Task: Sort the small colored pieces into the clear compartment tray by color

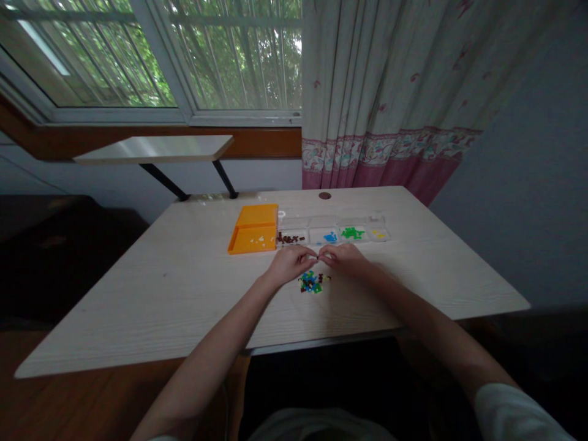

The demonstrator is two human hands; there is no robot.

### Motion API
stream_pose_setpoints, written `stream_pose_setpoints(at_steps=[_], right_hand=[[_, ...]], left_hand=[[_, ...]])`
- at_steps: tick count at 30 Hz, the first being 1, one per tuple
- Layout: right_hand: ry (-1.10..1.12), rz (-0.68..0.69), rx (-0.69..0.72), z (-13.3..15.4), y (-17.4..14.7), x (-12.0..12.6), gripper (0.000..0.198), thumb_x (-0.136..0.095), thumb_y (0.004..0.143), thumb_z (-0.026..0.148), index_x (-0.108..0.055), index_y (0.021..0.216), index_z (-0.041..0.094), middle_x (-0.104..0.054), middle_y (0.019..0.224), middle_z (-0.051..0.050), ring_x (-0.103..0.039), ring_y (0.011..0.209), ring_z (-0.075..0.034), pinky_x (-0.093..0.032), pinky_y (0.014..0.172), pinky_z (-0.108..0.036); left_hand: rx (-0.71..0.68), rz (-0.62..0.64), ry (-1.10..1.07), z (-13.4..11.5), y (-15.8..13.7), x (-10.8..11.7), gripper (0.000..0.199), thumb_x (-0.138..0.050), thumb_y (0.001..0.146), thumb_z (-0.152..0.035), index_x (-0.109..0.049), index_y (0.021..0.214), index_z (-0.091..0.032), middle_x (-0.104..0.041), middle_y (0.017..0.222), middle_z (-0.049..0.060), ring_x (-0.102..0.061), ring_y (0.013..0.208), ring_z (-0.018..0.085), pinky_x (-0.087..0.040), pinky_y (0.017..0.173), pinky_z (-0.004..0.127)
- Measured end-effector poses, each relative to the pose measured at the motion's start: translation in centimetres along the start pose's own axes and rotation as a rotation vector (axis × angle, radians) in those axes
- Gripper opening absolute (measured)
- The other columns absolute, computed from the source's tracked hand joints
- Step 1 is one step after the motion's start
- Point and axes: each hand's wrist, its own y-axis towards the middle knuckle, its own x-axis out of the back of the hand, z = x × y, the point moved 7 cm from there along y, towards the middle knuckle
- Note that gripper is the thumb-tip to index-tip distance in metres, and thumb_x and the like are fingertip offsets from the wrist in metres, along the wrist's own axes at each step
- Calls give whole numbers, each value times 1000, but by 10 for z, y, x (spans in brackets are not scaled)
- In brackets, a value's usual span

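My left hand (289, 264) and my right hand (344, 257) meet fingertip to fingertip above the table, both pinched. Between their fingertips shows a small dark piece (317, 257), too small to make out in detail. Just below the hands lies a mixed pile of tiny blue, green, brown and yellow pieces (310, 282). Behind the hands stands a row of clear compartments with brown pieces (290, 237), blue pieces (329, 237), green pieces (352, 233) and yellow pieces (378, 234), sorted by colour. Left of them, an orange case (253, 215) lies opened, with a few white pieces (261, 239) inside.
The pale wooden table (184, 306) carries everything. A raised white shelf (160, 149) on black legs stands at its back left. A round dark disc (324, 196) sits near the back edge, before the curtain (367, 92) and the window.
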Motion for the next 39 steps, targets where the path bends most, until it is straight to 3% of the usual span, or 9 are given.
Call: stream_pose_setpoints(at_steps=[4,10,13,18,22,35,39], right_hand=[[-36,-75,58,1,-2,-4,27,-43,86,38,-63,93,23,-61,57,1,-54,56,-11,-29,54,-21],[44,-106,18,1,-2,1,27,-44,86,38,-64,93,23,-60,58,1,-52,54,-10,-29,54,-20],[110,-33,-2,0,-1,5,23,-47,84,34,-64,93,22,-58,58,2,-48,52,-9,-28,53,-20],[269,246,73,3,-6,4,18,-56,77,33,-66,84,19,-53,53,4,-43,47,-7,-27,50,-18],[371,398,82,8,-11,2,22,-65,68,36,-66,81,19,-56,57,4,-48,51,-8,-31,50,-18],[384,423,66,7,-11,-3,17,-62,71,33,-67,82,21,-60,63,3,-52,56,-8,-35,54,-18],[387,430,65,8,-10,-3,19,-62,71,34,-67,84,20,-61,63,3,-53,56,-9,-36,55,-19]], left_hand=[[-16,-17,-7,-1,0,0,19,-56,78,-31,-67,85,-18,-52,55,-2,-44,51,8,-30,51,19],[-25,-26,-14,-4,0,3,18,-55,78,-29,-67,84,-16,-53,54,-2,-44,50,7,-31,51,18],[-10,-114,-21,-3,0,13,19,-54,78,-29,-67,83,-16,-55,57,-1,-45,51,7,-33,51,18],[57,-366,-67,1,-5,36,22,-54,78,-32,-66,87,-15,-56,57,0,-44,49,7,-36,50,18],[83,-450,-94,1,-8,44,23,-54,78,-33,-67,86,-15,-58,58,1,-45,50,8,-36,50,18],[117,-467,-103,4,-8,45,24,-54,79,-34,-67,86,-15,-59,62,1,-47,53,9,-37,53,19],[214,-483,-45,19,-8,45,26,-52,79,-36,-66,87,-16,-53,57,-2,-45,52,9,-35,53,19]])
